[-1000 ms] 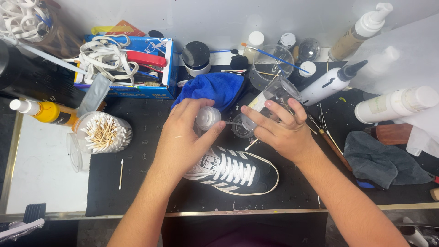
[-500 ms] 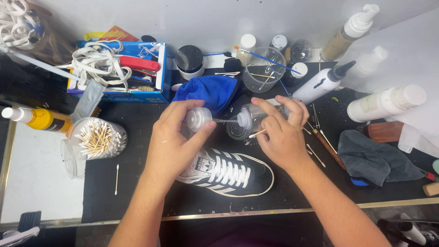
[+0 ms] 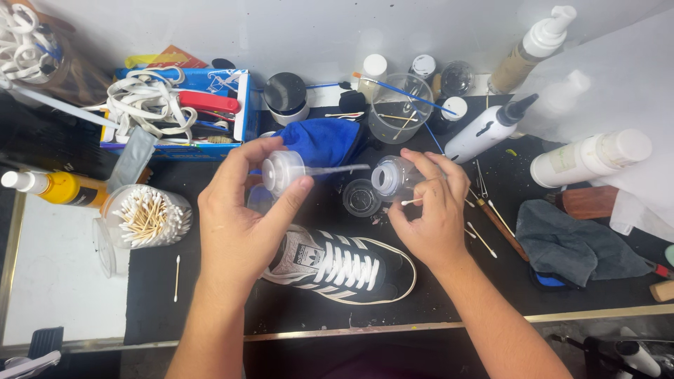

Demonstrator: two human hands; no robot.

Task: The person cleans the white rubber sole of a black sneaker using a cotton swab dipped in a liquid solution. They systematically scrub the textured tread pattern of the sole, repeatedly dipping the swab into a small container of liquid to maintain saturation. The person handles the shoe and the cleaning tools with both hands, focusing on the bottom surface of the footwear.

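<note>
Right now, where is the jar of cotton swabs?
In the head view, the jar of cotton swabs stands at the left, beside the left hand, just right of the yellow bottle.

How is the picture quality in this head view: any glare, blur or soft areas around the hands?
Head view: light is even and bright, with soft glare on the white wall at top. The left hand with the pump cap and the right hand with the clear bottle are sharp, without motion blur. The white sheet at right is washed out, nearly veiling a bottle. The edges bow slightly, wide-angle.
</note>
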